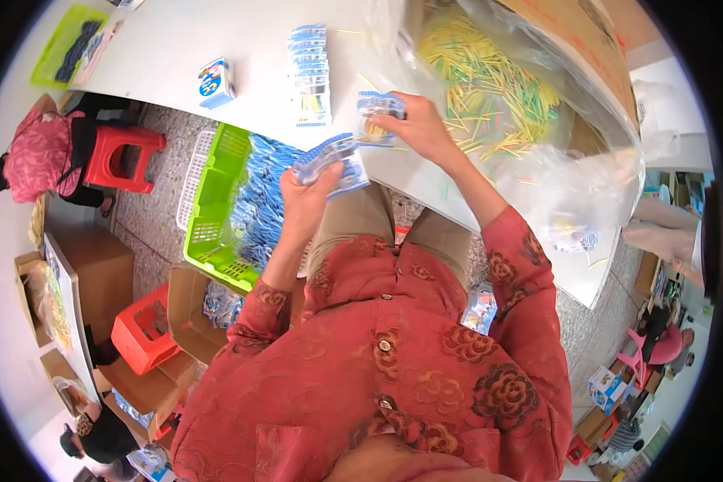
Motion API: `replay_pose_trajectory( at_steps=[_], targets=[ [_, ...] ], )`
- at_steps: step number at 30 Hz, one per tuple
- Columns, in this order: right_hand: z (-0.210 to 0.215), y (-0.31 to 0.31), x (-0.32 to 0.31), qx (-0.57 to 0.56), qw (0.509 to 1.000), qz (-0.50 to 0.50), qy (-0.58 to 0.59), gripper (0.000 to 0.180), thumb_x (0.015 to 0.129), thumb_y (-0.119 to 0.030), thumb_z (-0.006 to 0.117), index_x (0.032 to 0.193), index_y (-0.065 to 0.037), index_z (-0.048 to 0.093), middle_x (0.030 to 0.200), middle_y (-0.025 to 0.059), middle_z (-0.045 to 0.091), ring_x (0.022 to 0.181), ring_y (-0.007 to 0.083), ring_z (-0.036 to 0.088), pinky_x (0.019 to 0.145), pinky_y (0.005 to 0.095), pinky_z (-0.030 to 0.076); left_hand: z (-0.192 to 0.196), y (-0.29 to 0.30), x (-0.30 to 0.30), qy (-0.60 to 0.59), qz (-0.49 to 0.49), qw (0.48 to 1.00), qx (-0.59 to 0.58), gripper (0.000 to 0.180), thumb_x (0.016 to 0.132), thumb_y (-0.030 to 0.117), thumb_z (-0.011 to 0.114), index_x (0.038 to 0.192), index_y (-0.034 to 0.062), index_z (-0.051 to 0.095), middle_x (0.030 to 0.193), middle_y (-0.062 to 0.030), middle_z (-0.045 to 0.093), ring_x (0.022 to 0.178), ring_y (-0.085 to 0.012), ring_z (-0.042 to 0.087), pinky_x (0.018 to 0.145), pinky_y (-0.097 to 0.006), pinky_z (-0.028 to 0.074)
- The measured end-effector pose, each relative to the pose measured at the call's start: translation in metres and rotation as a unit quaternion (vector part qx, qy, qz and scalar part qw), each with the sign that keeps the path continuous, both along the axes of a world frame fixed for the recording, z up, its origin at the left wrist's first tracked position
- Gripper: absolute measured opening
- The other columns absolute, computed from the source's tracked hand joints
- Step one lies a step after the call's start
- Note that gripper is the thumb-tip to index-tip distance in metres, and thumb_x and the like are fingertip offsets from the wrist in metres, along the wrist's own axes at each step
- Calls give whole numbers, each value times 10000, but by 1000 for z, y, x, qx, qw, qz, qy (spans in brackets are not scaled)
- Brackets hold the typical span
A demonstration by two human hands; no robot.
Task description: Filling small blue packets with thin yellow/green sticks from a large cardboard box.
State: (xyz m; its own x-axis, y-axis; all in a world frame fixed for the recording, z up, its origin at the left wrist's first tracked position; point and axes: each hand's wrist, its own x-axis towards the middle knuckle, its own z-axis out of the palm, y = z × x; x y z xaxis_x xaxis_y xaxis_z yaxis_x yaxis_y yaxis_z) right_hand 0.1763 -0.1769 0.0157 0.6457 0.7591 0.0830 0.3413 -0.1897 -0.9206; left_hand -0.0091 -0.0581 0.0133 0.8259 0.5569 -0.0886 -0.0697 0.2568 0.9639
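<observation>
My left hand (304, 205) is closed around a small bunch of blue-and-white plastic packets (345, 165) at the table's near edge. Just to the right, my right hand (422, 127) pinches another blue-and-white packet (374, 108) between thumb and fingers, its left end pointing toward the left hand. Ahead of both hands, a column of overlapping packets (309, 68) lies on the white table (257, 40). Left of that column is a squarish blue-and-white stack or small box (215, 83); which one, I cannot tell.
A lime-green basket (202, 233) full of blue packets stands at my left. On the right, a cardboard box (574, 28) with a clear plastic liner holds many thin yellow and green sticks (494, 88). Red stools (124, 150), cartons (189, 313) and other people are around.
</observation>
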Motion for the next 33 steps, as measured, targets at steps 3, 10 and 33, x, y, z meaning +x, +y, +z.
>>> replay_pose_trajectory(
  at_steps=[3, 10, 33],
  targets=[
    [-18, 45, -9, -47, 997, 47, -28, 236, 780, -184, 647, 951, -23, 628, 763, 47, 642, 668, 103, 565, 622, 260, 454, -12, 21, -18, 21, 50, 998, -21, 180, 794, 49, 645, 964, -10, 655, 871, -35, 657, 734, -70, 591, 674, -223, 483],
    [-50, 116, -4, -51, 987, 18, -149, 365, 715, -288, 670, 968, -27, 633, 821, 151, 643, 751, 288, 612, 680, 363, 475, -19, 45, -34, -2, 103, 993, -53, 176, 782, 23, 637, 957, 18, 627, 894, -39, 651, 760, -100, 611, 689, -252, 505],
    [30, 19, -33, -8, 998, 49, -41, 263, 769, -250, 678, 682, -24, 577, 539, 42, 527, 485, 110, 444, 465, 292, 360, 2, 10, 21, -7, 3, 997, -74, 212, 757, 31, 682, 962, -13, 647, 868, -46, 657, 712, -87, 606, 655, -238, 509]
  ],
)
